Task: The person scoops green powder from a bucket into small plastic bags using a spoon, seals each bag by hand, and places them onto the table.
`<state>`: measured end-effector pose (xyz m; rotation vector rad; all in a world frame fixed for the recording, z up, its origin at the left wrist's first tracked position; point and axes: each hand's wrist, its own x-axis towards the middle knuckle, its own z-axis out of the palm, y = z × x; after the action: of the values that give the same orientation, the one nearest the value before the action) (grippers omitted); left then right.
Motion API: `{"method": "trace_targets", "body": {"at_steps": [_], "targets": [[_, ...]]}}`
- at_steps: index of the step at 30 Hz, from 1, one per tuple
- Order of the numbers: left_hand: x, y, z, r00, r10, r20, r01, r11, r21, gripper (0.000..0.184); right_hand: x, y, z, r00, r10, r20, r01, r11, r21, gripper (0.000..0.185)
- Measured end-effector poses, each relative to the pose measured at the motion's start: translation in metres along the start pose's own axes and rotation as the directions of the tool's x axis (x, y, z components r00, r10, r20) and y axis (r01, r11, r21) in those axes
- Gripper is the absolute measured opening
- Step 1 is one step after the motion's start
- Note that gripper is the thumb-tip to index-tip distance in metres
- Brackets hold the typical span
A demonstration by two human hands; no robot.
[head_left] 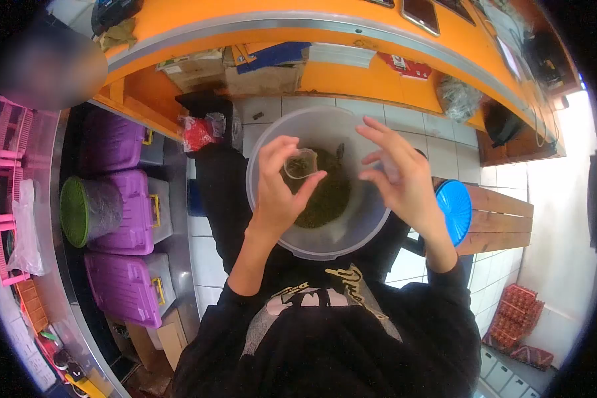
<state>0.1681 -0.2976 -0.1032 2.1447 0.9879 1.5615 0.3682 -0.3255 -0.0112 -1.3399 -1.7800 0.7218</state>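
Observation:
My left hand (pixel 272 189) pinches a small clear plastic cup (pixel 301 166) between thumb and fingers. Some greenish contents show through the cup. Across from it, my right hand (pixel 404 182) is raised with thumb and fingers apart; a pale patch near its palm is too unclear to name. Both hands are above a large translucent plastic tub (pixel 312 254), which stands between my legs. Loose green-brown material, like dried crushed herbs (pixel 325 199), covers the tub's bottom. A dark spoon-like piece (pixel 340 151) sticks up at the far side of the herbs.
An orange counter (pixel 265 30) with a shelf below runs across the front. Purple-lidded boxes (pixel 123 212) and a green-rimmed tub (pixel 74 212) stand at left. A blue lid (pixel 454 211) rests by a wooden bench (pixel 501 215) at right. Another person (pixel 50 66) is at far left.

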Motion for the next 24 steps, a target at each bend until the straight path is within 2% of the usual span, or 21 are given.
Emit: {"method": "trace_targets", "body": {"at_steps": [2,3,6,7,8,10,11,12,14,15,16,18,19,21,22,24], "targets": [[0.001,0.006,0.004,1.0,-0.008,0.008,0.008,1.0,-0.017,0.071,-0.002,0.002,0.009,0.997,-0.074,-0.005,0.074,0.997,-0.037,0.052],[0.002,0.008,0.006,1.0,-0.01,0.016,0.01,0.999,-0.033,0.07,-0.005,0.001,0.015,0.991,-0.13,0.036,0.134,0.983,-0.126,0.051],[-0.006,0.002,0.012,0.999,0.042,0.018,-0.039,0.99,-0.133,0.066,-0.018,-0.003,0.036,0.963,-0.132,0.237,0.177,0.967,-0.182,0.031],[-0.006,0.002,0.01,0.998,0.065,0.015,-0.064,0.993,-0.1,0.06,-0.019,-0.002,0.038,0.963,-0.134,0.235,0.178,0.967,-0.18,0.031],[-0.006,0.003,0.009,0.998,0.069,0.011,-0.068,0.993,-0.096,0.06,-0.018,-0.001,0.038,0.973,-0.132,0.188,0.171,0.963,-0.207,0.025],[-0.007,0.008,0.004,0.997,-0.047,0.058,0.052,0.994,-0.096,0.051,-0.016,0.003,0.037,0.979,-0.153,0.138,0.182,0.954,-0.237,0.02],[-0.007,0.009,0.002,0.995,-0.076,0.065,0.081,0.994,-0.078,0.042,-0.017,0.007,0.037,0.977,-0.177,0.122,0.203,0.945,-0.254,0.018],[-0.004,0.01,-0.001,0.997,-0.058,0.054,0.062,0.995,-0.073,0.042,-0.018,0.011,0.037,0.973,-0.204,0.105,0.225,0.935,-0.274,0.016],[0.0,0.011,-0.008,0.981,-0.162,0.109,0.171,0.982,-0.082,0.033,-0.018,0.013,0.034,0.973,-0.221,0.067,0.231,0.939,-0.255,0.018],[-0.002,0.009,-0.008,0.964,-0.248,0.1,0.263,0.948,-0.181,0.022,-0.017,0.013,0.032,0.974,-0.224,0.018,0.223,0.95,-0.22,0.02],[-0.004,0.009,-0.007,0.967,-0.236,0.091,0.249,0.952,-0.18,0.022,-0.016,0.012,0.03,0.974,-0.223,-0.03,0.214,0.96,-0.183,0.022],[-0.006,0.011,-0.005,0.886,-0.448,0.121,0.441,0.729,-0.524,0.019,-0.017,0.011,0.03,0.968,-0.231,-0.099,0.214,0.964,-0.159,0.022],[-0.006,0.013,-0.006,0.889,-0.442,0.117,0.433,0.733,-0.525,0.019,-0.018,0.011,0.03,0.961,-0.222,-0.163,0.203,0.971,-0.13,0.022],[-0.004,0.017,-0.008,0.836,-0.527,0.152,0.499,0.617,-0.608,0.025,-0.018,0.011,0.033,0.952,-0.216,-0.219,0.199,0.975,-0.097,0.022],[-0.005,0.017,-0.007,0.84,-0.522,0.151,0.495,0.62,-0.61,0.025,-0.018,0.01,0.035,0.942,-0.199,-0.269,0.19,0.98,-0.06,0.021],[-0.006,0.017,-0.004,0.838,-0.528,0.136,0.462,0.554,-0.692,0.039,-0.019,0.005,0.036,0.949,-0.174,-0.265,0.167,0.985,-0.05,0.023]]}}
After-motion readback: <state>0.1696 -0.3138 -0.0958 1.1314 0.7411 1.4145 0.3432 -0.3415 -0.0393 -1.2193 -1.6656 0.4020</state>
